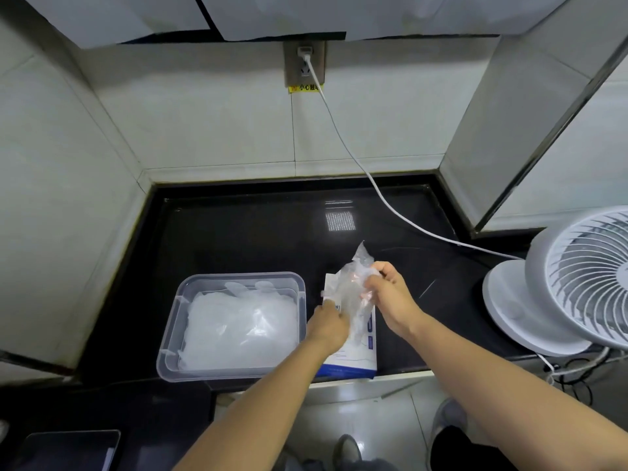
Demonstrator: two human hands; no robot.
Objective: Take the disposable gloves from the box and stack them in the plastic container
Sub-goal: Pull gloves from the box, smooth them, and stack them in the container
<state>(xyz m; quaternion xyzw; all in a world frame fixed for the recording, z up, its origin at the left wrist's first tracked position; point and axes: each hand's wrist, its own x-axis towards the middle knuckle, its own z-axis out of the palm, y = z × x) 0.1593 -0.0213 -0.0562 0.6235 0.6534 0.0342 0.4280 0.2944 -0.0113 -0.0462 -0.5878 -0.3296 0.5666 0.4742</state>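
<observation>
The plastic container (238, 276) already holds a thick stack (238, 324). The right hand (390, 297) pinches another glove (353, 287); the left hand (328, 324) apparently has its grip on the box (356, 358).

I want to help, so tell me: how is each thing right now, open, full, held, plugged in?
plastic container: lid off, holds stacked gloves
box: open, lying flat
glove: crumpled, held over box
right hand: pinches glove
left hand: grips box
cable: plugged into socket
</observation>
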